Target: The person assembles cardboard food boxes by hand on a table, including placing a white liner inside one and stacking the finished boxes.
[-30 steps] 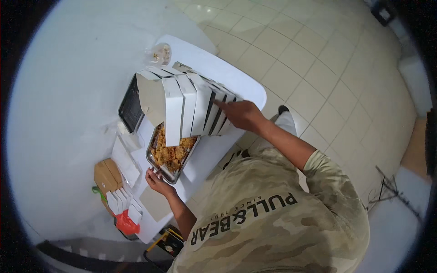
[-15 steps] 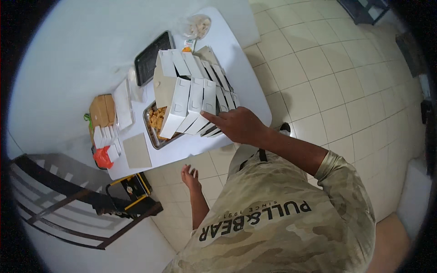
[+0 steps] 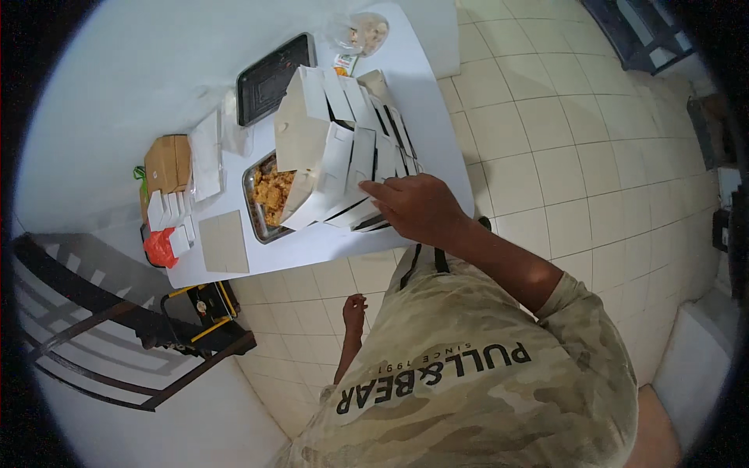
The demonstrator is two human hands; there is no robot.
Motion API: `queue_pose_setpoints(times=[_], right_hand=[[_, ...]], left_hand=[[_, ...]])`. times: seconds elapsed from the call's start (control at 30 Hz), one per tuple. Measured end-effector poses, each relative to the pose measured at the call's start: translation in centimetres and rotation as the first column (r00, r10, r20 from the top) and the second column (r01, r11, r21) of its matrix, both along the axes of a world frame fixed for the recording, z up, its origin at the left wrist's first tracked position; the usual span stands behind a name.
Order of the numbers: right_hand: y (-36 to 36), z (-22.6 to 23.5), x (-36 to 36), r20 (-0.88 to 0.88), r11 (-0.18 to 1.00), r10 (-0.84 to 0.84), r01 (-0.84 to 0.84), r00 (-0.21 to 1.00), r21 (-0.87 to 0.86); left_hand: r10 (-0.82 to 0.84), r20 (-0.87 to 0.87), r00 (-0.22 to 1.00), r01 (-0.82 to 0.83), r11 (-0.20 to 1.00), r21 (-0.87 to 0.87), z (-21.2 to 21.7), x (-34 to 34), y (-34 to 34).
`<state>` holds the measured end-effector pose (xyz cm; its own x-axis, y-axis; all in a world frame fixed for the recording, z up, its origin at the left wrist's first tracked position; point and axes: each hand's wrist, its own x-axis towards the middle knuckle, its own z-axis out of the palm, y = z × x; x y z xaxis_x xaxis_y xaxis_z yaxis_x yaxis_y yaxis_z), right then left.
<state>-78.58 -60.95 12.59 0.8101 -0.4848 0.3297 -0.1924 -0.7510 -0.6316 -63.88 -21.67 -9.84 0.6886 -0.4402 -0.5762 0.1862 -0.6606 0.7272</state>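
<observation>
Touching the white cardboard boxes [image 3: 335,168] near the white table's [image 3: 308,248] front edge with the right hand [image 3: 420,204], now holding the left hand [image 3: 355,310] away from the metal food tray [image 3: 270,235], both grips impossible to tell.

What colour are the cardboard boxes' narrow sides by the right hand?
The boxes' narrow sides are white, clearest in the head view.
</observation>
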Motion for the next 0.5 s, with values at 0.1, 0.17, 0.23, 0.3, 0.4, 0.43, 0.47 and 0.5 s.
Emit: queue_pose_setpoints(times=[0.1,0.17,0.23,0.3,0.4,0.43,0.47,0.5], right_hand=[[0.0,1.7,0.8,0.041,0.998,-0.058,0.057,0.997,0.029],[0.1,2.7,1.5,0.071,0.993,-0.115,0.112,0.991,0.048],[0.0,3.3,2.2,0.066,0.994,-0.072,0.066,0.995,0.083],[-0.1,2.9,2.5,0.070,0.997,-0.066,0.064,0.995,0.033],[-0.3,1.9,2.5,0.130,0.999,-0.053,0.052,0.990,0.008],[-0.8,1.6,2.1,0.175,0.989,-0.110,0.090,0.979,0.118],[-1.5,1.3,1.6,0.211,0.966,-0.171,0.122,0.962,0.228],[-2.4,0.8,1.0,0.189,0.926,-0.254,0.181,0.949,0.331]], left_hand=[[-0.036,-0.066,0.997,0.042,0.995,0.089,-0.6,1.3,-0.1],[-0.061,-0.086,0.994,0.070,0.991,0.113,-1.2,2.5,0.1],[0.048,-0.204,0.978,-0.018,0.989,0.149,-2.0,4.1,0.1],[0.036,-0.168,0.985,-0.020,0.995,0.095,-2.0,4.8,-0.8],[0.131,-0.263,0.956,-0.132,0.991,0.014,-3.1,6.4,-0.5],[0.130,-0.213,0.968,-0.125,0.991,0.036,-3.4,6.0,-0.7],[0.129,-0.164,0.978,-0.121,0.991,0.059,-3.7,5.6,-0.9],[0.129,-0.180,0.975,-0.118,0.990,0.071,-3.5,5.2,-1.2]])
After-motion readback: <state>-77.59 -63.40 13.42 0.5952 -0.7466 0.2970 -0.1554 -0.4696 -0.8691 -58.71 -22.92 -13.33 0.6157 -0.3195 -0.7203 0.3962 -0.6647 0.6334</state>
